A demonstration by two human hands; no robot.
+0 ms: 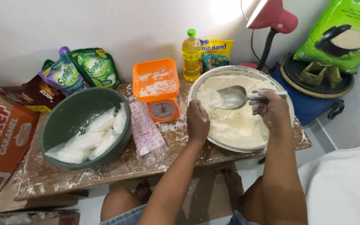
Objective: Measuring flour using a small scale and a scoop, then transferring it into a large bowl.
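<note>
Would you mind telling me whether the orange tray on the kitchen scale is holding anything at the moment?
Practically empty. The orange tray on the scale shows only streaks of white flour dust on its floor, with no bag or heap resting in it.

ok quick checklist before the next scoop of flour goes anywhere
1. Right hand grips the metal scoop by its handle: ok.
2. Scoop loaded: not ok, only a little flour sits in it.
3. Left hand steadies the flour basin at its near rim: ok.
4. Orange scale tray free to receive: ok, only flour dust on it.
5. Stack of empty plastic bags within reach beside the scale: ok.
6. Scale dial at zero: cannot tell.
</note>
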